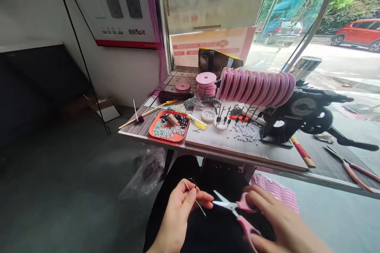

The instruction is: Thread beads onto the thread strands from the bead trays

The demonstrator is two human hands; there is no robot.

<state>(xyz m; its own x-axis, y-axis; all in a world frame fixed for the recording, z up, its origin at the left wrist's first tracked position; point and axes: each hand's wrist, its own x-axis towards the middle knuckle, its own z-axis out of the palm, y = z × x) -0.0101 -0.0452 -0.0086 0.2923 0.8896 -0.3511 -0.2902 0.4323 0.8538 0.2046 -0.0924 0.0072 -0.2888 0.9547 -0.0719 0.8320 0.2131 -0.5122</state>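
Observation:
Between the thumb and fingers of my left hand [179, 209] is a thin metal needle-like rod [200, 208], slanting down to the right. A small dark loop [192, 182] shows at those fingertips; what it belongs to I cannot make out. My right hand [274, 213] has its fingers in the handles of pink-handled scissors [234, 206]. The scissors' blades are spread apart and point left, close to my left fingertips. Both hands are above my dark-clothed lap, below the table's front edge.
On the table [219, 146] stand an orange tray [170, 139] of beads, a white dish [208, 116], and a hand-cranked winder [305, 110] carrying several pink spools [258, 85]. Pliers [350, 166] lie at right. A clear plastic bag [148, 170] hangs below the table.

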